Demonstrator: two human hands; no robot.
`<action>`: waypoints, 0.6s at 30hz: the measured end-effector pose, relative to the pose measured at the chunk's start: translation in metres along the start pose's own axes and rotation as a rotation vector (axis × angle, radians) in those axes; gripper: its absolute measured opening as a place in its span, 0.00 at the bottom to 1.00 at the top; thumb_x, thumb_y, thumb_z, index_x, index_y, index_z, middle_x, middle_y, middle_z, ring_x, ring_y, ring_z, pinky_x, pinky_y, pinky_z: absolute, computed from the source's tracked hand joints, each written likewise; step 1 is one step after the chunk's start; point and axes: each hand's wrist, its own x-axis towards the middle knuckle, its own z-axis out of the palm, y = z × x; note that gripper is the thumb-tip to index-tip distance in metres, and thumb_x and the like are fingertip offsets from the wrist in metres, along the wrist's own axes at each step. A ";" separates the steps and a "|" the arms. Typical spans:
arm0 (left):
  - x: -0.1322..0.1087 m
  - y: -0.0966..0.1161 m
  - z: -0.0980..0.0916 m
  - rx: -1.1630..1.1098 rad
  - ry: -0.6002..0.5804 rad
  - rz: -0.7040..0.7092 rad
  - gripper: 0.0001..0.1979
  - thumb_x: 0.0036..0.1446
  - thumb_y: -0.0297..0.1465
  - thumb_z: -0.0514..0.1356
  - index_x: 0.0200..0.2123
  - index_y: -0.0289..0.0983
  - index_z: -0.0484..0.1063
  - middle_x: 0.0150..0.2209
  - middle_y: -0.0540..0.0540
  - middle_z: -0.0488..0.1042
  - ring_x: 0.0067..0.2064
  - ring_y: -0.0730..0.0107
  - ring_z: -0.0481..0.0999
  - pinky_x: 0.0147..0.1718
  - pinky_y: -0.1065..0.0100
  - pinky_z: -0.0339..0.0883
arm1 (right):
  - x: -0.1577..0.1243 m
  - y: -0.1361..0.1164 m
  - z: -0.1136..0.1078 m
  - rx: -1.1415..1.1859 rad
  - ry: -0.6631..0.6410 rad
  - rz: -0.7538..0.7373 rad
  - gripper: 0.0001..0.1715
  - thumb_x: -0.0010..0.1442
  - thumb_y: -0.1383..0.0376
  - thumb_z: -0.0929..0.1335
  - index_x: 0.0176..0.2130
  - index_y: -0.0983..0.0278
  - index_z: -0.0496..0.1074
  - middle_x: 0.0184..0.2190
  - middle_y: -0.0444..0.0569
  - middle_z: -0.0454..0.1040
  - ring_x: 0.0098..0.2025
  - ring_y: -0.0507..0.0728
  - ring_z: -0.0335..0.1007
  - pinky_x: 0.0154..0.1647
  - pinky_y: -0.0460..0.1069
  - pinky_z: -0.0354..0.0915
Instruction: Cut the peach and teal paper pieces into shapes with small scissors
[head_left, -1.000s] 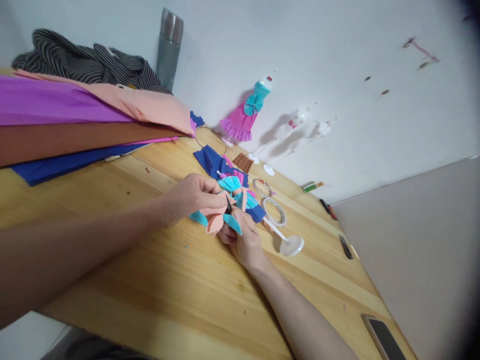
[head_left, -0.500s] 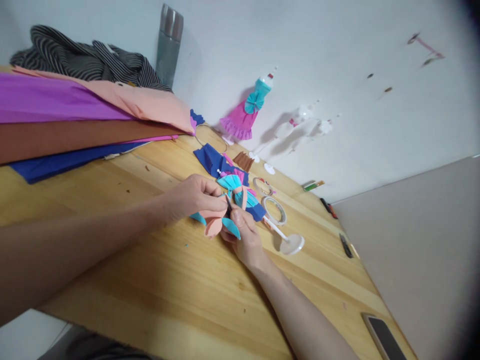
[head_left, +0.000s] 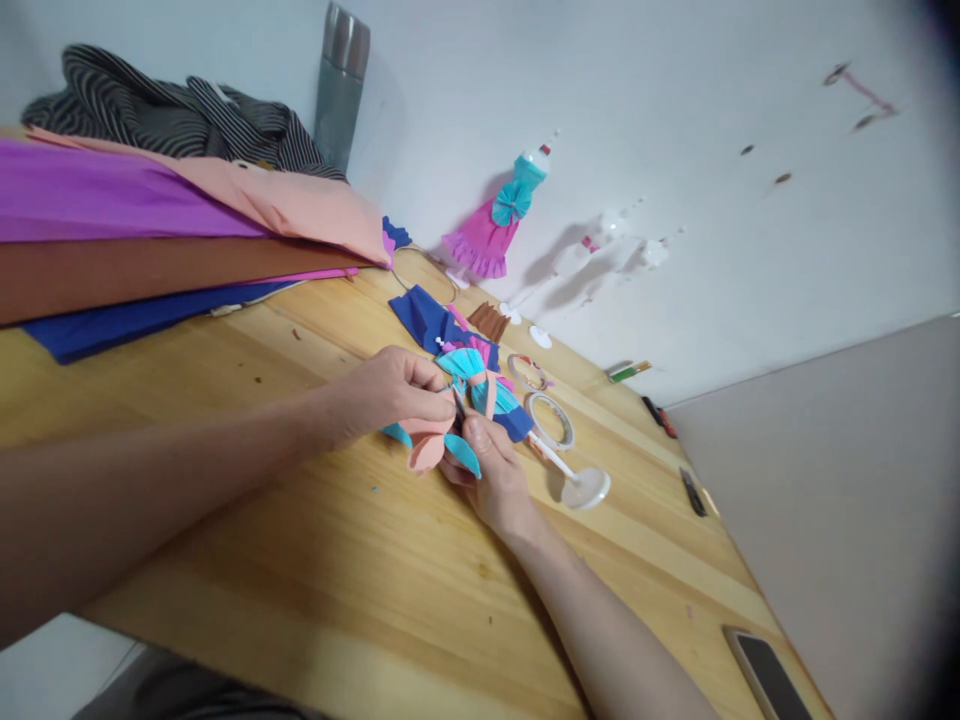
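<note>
My left hand (head_left: 390, 395) and my right hand (head_left: 491, 475) meet over a small paper dress (head_left: 469, 385) of teal, peach and blue crepe, fitted on a white doll stand (head_left: 577, 485) that lies on the wooden table (head_left: 300, 560). Both hands pinch the peach and teal petals (head_left: 431, 448) at the dress's skirt. The fingers of both hands are closed on the paper. A small dark thing shows between the fingertips; I cannot make it out.
Large crepe sheets (head_left: 150, 235) in purple, peach, brown and blue lie at the back left under a striped cloth (head_left: 172, 115). A steel flask (head_left: 341, 85), a dressed pink doll stand (head_left: 495, 225), tape rolls (head_left: 551, 420), a phone (head_left: 765, 675) and small tools lie around.
Almost nothing has changed. The hands stay pinched on the dress, with only slight shifts of the fingers and of the camera.
</note>
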 end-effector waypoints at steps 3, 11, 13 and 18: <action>0.000 -0.001 -0.001 0.009 0.005 -0.003 0.16 0.52 0.24 0.55 0.13 0.36 0.64 0.14 0.49 0.71 0.19 0.76 0.69 0.22 0.73 0.59 | 0.000 -0.001 0.001 -0.012 -0.030 -0.040 0.29 0.56 0.42 0.67 0.22 0.60 0.59 0.18 0.39 0.52 0.20 0.51 0.46 0.20 0.47 0.43; 0.000 -0.004 -0.003 0.035 -0.006 0.027 0.16 0.53 0.26 0.55 0.14 0.36 0.63 0.15 0.50 0.70 0.20 0.77 0.67 0.25 0.73 0.59 | 0.000 -0.002 0.004 0.020 -0.099 -0.074 0.26 0.61 0.45 0.64 0.25 0.62 0.62 0.18 0.38 0.54 0.19 0.49 0.42 0.19 0.47 0.41; -0.001 -0.003 -0.002 0.036 0.002 0.020 0.16 0.53 0.26 0.55 0.14 0.36 0.63 0.15 0.50 0.70 0.20 0.76 0.68 0.25 0.73 0.60 | -0.001 -0.002 0.005 0.024 -0.102 -0.083 0.26 0.62 0.45 0.64 0.25 0.62 0.62 0.18 0.38 0.54 0.19 0.49 0.42 0.19 0.47 0.41; -0.001 -0.002 -0.002 0.037 -0.002 0.015 0.16 0.54 0.26 0.55 0.14 0.36 0.64 0.15 0.50 0.70 0.20 0.76 0.67 0.26 0.72 0.61 | 0.000 -0.004 0.007 0.019 -0.092 -0.073 0.29 0.59 0.43 0.65 0.22 0.61 0.60 0.16 0.37 0.51 0.18 0.48 0.41 0.19 0.47 0.41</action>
